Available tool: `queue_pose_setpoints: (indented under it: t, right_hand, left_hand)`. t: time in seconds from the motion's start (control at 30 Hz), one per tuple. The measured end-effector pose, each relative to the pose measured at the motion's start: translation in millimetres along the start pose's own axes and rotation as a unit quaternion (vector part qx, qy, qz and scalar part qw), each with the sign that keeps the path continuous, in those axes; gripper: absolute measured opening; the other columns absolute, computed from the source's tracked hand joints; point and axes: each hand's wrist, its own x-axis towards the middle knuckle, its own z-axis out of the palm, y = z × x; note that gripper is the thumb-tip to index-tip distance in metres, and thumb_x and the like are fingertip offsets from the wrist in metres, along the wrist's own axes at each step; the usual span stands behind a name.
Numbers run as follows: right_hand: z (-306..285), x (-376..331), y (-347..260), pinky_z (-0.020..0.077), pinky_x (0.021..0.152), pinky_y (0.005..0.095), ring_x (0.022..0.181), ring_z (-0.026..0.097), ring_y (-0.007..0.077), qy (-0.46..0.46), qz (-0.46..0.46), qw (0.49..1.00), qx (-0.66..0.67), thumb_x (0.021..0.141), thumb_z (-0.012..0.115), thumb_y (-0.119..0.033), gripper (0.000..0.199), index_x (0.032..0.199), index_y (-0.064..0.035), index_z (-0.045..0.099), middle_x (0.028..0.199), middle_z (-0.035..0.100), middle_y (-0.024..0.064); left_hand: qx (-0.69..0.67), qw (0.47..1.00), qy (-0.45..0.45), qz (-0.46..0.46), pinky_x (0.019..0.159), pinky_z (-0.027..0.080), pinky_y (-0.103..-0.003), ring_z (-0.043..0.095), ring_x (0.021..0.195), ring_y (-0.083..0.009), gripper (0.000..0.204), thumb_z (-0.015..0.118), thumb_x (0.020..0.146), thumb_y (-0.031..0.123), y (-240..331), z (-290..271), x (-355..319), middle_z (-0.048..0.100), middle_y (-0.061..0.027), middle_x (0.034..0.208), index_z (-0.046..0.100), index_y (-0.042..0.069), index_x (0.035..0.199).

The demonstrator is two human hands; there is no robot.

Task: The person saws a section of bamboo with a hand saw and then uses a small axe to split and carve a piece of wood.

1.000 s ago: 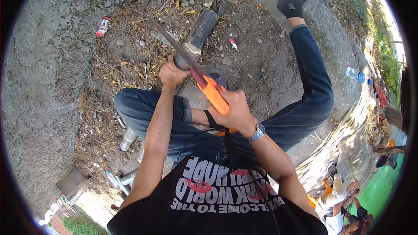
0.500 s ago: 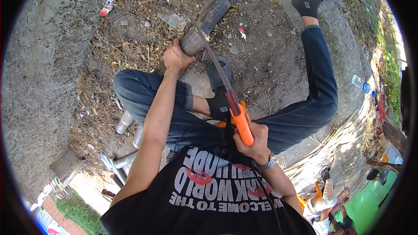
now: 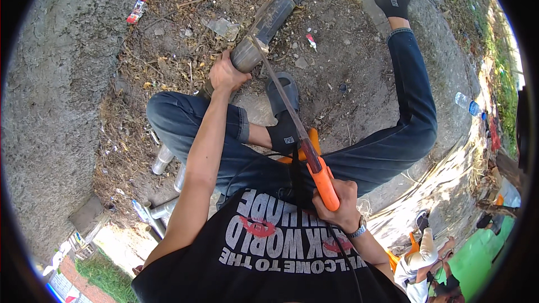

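A thick, dark, bamboo-like pole (image 3: 274, 15) lies slanted on the dirt ahead of me. My left hand (image 3: 225, 74) grips its near end, fingers partly hidden behind it. In my right hand (image 3: 340, 201) is the orange handle of a handsaw (image 3: 288, 105). The saw's long brownish blade runs up and left over my shoe, its far end resting at a pale cut across the pole, just beyond my left hand. My sandalled left foot (image 3: 282, 98) is close beside the pole's near end.
A rough concrete slab (image 3: 62, 95) borders the dirt on the left. Clear cylinders (image 3: 161, 160) lie by my left knee. My other leg (image 3: 415, 95) stretches to the right, with a plastic bottle (image 3: 467, 104) beyond it. Another person (image 3: 418, 264) sits at the lower right.
My right hand has drawn the saw back toward my body, down and to the right. The blade stays at the cut; the left hand and pole hold almost the same place.
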Motion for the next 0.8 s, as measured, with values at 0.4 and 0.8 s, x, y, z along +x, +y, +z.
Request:
queue_pose_setpoints:
  t: [0.4, 0.8]
  right_hand:
    - [46, 93, 20, 0.0531, 0.057, 0.0421, 0.057, 0.065, 0.0404, 0.043, -0.079, 0.996, -0.019, 0.077, 0.076, -0.015, 0.019, 0.078, 0.0008, 0.065, 0.066, 0.062, 0.0222]
    - [29, 37, 26, 0.0614, 0.075, 0.0413, 0.074, 0.074, 0.0381, 0.009, -0.098, 0.995, 0.013, 0.075, 0.070, -0.009, 0.050, 0.125, -0.0051, 0.074, 0.084, 0.073, 0.0183]
  left_hand:
    - [0.018, 0.999, 0.007, 0.031, 0.103, 0.057, -0.046, 0.069, 0.119, -0.0353, 0.103, 0.097, 0.052, 0.039, -6, 11, 2, 0.071, -0.0159, 0.128, 0.059, 0.011, 0.143]
    - [0.035, 0.999, 0.022, 0.032, 0.100, 0.059, -0.045, 0.071, 0.115, -0.0350, 0.098, 0.098, 0.052, 0.038, -13, -2, 0, 0.072, -0.0173, 0.125, 0.060, 0.010, 0.138]
